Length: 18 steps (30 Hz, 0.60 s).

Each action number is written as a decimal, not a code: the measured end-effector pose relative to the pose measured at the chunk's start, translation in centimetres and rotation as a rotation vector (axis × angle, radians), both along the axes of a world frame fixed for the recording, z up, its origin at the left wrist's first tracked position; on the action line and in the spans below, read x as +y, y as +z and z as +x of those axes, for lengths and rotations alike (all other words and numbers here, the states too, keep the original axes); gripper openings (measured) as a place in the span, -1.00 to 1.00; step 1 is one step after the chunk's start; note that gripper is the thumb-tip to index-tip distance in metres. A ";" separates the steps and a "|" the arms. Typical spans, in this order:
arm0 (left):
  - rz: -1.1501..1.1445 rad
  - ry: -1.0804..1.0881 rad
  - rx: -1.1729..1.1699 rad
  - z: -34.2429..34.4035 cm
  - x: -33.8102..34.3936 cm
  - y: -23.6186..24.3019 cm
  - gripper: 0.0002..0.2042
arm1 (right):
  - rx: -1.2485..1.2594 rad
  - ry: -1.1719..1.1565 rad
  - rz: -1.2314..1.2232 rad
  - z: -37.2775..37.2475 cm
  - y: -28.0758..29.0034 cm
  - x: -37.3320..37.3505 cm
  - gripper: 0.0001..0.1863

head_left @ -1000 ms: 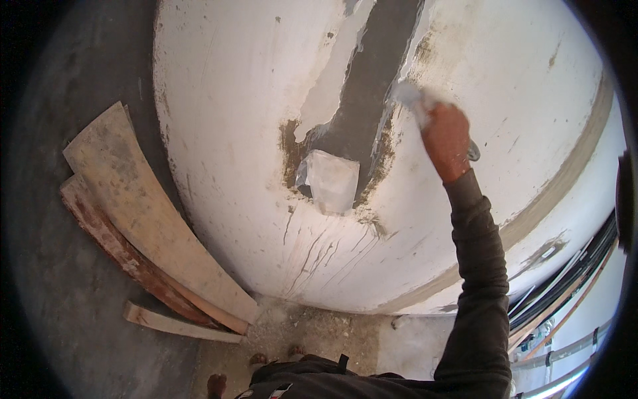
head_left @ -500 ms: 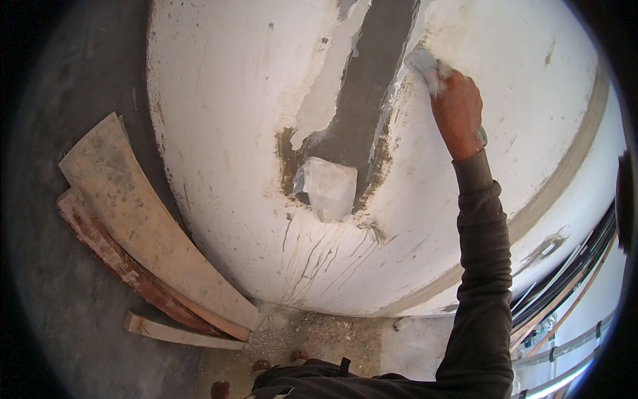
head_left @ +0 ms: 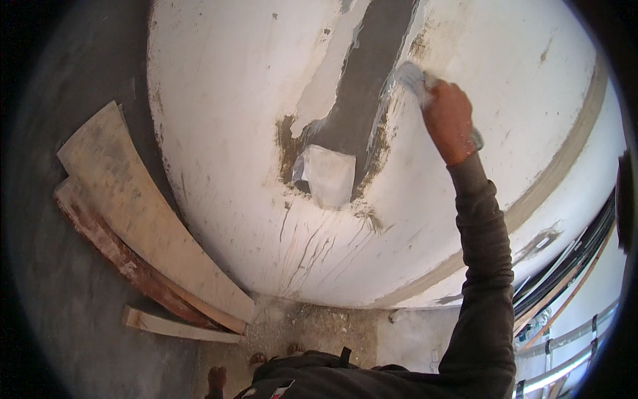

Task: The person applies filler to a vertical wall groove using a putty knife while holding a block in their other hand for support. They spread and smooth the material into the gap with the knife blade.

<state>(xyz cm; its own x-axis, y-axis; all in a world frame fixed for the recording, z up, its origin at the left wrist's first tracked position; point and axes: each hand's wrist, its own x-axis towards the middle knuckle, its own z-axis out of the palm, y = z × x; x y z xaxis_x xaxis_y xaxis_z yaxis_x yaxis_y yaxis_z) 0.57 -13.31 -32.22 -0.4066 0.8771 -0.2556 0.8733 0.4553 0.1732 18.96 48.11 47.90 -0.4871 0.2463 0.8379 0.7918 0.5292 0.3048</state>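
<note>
My right hand [head_left: 449, 123] is closed round a putty knife [head_left: 413, 78] whose grey-white blade lies against the wall [head_left: 452, 219], along the right edge of a dark grey vertical strip [head_left: 362, 93]. The knife's handle end sticks out at the heel of the hand. A crumpled whitish plastic sheet [head_left: 331, 178] covers the strip's lower end. My left hand [head_left: 217, 378] hangs low at the bottom edge, well away from the wall; its fingers are too small and dark to make out.
Curved wooden boards [head_left: 146, 199] lean against the dark wall on the left, with a short timber piece [head_left: 179, 326] below them. Black pipes [head_left: 565, 256] and metal rails [head_left: 565, 372] stand at the right. Dust and crumbs cover the floor [head_left: 319, 329] near my feet.
My right hand has moved the putty knife slightly down and left along the strip's edge. My left hand has come further up into view. The whole view has shifted a little.
</note>
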 end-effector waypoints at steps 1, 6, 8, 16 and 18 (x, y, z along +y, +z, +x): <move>0.077 -0.028 0.058 0.0 -0.2 -0.3 -0.89 | -0.024 0.007 0.007 0.6 -1.2 0.6 -0.78; -0.014 0.176 -0.214 0.3 0.3 -1.2 -0.92 | -0.057 -0.034 0.017 1.1 -1.4 0.8 -0.75; -0.110 0.391 -0.355 1.2 -0.8 -1.6 -0.92 | -0.009 -0.037 0.072 0.5 0.5 1.0 -0.73; -0.131 0.068 -0.108 3.7 -2.7 0.1 -0.92 | -0.055 0.060 0.042 0.5 -2.8 1.8 -0.76; -0.095 0.038 -0.108 2.9 -2.6 0.7 -0.88 | -0.082 0.034 0.087 1.0 -1.9 2.4 -0.74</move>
